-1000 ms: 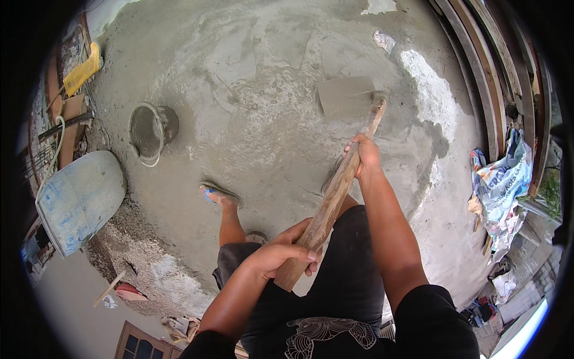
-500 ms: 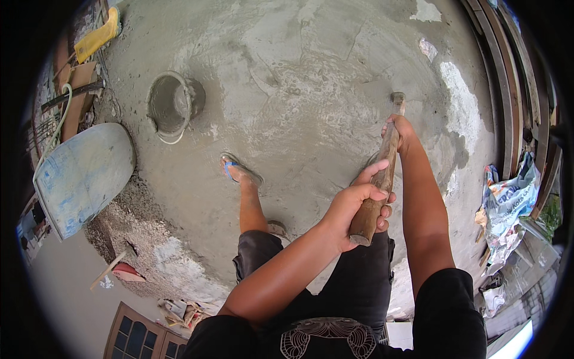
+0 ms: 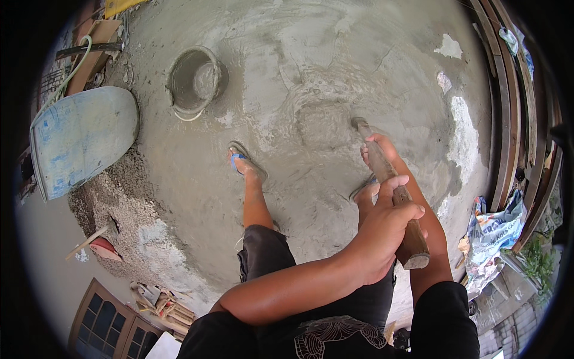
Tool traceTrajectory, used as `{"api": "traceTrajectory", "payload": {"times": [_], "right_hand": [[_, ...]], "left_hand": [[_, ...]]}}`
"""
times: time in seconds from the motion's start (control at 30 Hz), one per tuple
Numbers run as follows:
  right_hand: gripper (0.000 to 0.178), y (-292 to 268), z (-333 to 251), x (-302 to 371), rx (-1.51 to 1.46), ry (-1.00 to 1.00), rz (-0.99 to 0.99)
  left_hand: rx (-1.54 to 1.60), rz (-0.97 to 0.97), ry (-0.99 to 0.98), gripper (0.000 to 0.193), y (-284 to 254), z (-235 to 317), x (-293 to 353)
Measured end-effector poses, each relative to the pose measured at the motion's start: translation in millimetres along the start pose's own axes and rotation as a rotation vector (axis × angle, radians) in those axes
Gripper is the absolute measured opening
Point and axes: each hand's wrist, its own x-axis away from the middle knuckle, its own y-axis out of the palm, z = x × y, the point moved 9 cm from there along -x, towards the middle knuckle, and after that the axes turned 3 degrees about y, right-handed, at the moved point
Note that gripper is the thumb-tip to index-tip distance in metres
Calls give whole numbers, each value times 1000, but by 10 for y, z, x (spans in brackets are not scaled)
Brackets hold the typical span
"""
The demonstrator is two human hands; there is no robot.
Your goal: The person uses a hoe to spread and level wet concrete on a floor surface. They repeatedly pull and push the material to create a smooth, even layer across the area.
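Note:
Both my hands grip the thick wooden handle of a hoe (image 3: 382,164), which slants from lower right to upper left. My left hand (image 3: 388,230) wraps the handle close to its near butt end. Farther along, my right hand (image 3: 381,149) closes around it just below the eye at the far end. Wet grey cement mortar (image 3: 287,173) covers the floor there. A squarish, mortar-coated shape left of the eye looks like the blade, its edges blurred into the mix. My sandalled feet stand in the mortar on either side.
A mortar-smeared bucket (image 3: 174,84) stands at the upper left. Beyond it lie a worn blue tub (image 3: 84,140), a gravel heap (image 3: 113,197) and a red-bladed hoe (image 3: 106,248). Long planks (image 3: 508,113) and a crumpled printed sack (image 3: 493,233) line the right side.
The hoe's far end has come nearer and to the left, while its butt end has swung right and down. Both hands keep their grip. The view has shifted slightly.

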Motion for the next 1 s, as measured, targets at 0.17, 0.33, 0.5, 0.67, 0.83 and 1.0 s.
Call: {"api": "traceTrajectory", "payload": {"times": [0.17, 0.33, 0.5, 0.67, 0.83, 1.0], "right_hand": [[32, 996, -106, 708, 272, 3, 47], [27, 2242, -224, 1326, 587, -114, 97], [22, 3416, -358, 1760, 723, -59, 60], [26, 4554, -483, 2069, 887, -185, 65], [33, 5418, -269, 1871, 869, -338, -2], [46, 5716, 420, 1075, 869, -542, -9]], "left_hand": [[-49, -100, 107, 77, 45, 671, 820], [123, -227, 227, 80, 28, 1366, 1882], [167, -398, 358, 91, 5, 1950, 2723], [76, -465, 597, 98, -178, 2490, 3351], [-365, -320, 747, 107, -948, 2521, 3781], [-484, -82, 278, 120, -2642, 1946, 3458]]}}
